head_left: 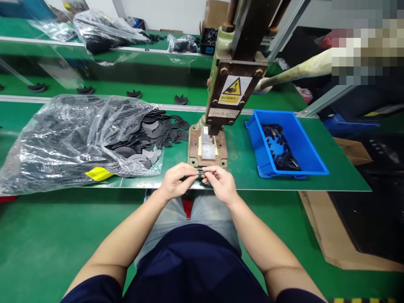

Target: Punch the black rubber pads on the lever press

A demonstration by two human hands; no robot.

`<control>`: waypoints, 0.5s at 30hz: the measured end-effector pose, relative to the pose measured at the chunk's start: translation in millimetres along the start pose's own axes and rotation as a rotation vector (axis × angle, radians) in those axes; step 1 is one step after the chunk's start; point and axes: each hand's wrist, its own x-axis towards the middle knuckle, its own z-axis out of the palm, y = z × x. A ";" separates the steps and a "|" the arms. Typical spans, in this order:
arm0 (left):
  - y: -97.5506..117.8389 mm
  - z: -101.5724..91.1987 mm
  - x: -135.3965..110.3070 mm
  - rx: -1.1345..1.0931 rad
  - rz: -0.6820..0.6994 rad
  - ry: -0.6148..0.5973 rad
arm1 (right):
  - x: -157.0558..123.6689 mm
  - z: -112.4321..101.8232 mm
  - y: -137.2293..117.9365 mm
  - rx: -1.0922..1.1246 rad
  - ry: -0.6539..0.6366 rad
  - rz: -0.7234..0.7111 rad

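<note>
My left hand (178, 180) and my right hand (221, 182) meet at the table's front edge, fingertips pinched on a small dark part (201, 172) between them. Its exact kind is too small to make out. Just beyond my fingers stands a hand press (235, 90) with a metal base plate (193, 147) and a pale block (208, 150) on it. Left of the press, black curved plastic pieces (154, 129) spill out of a large clear plastic bag (69, 139). A blue bin (307, 147) to the right holds several black parts (284, 155).
Behind the press runs a green conveyor belt (109, 93) carrying spaced black curved pieces (181, 99). More bags (104, 31) and a dark crate (208, 42) sit on the back shelf. The press lever (303, 69) reaches to the upper right. A yellow tag (98, 173) lies by the bag.
</note>
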 end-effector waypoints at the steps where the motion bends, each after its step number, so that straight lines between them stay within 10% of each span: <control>1: -1.6 -1.1 1.8 0.019 -0.021 0.009 | 1.5 -7.0 -5.2 -0.034 0.015 -0.024; 6: -24.0 -11.7 35.4 0.180 -0.133 0.112 | 39.1 -78.5 -54.5 -0.189 0.313 -0.233; 9: -43.9 -13.3 67.3 0.270 -0.130 0.054 | 80.9 -119.9 -108.6 -0.200 0.541 -0.641; 15: -64.7 -2.6 103.5 0.446 -0.079 -0.228 | 108.0 -116.8 -228.5 -0.042 0.263 -0.946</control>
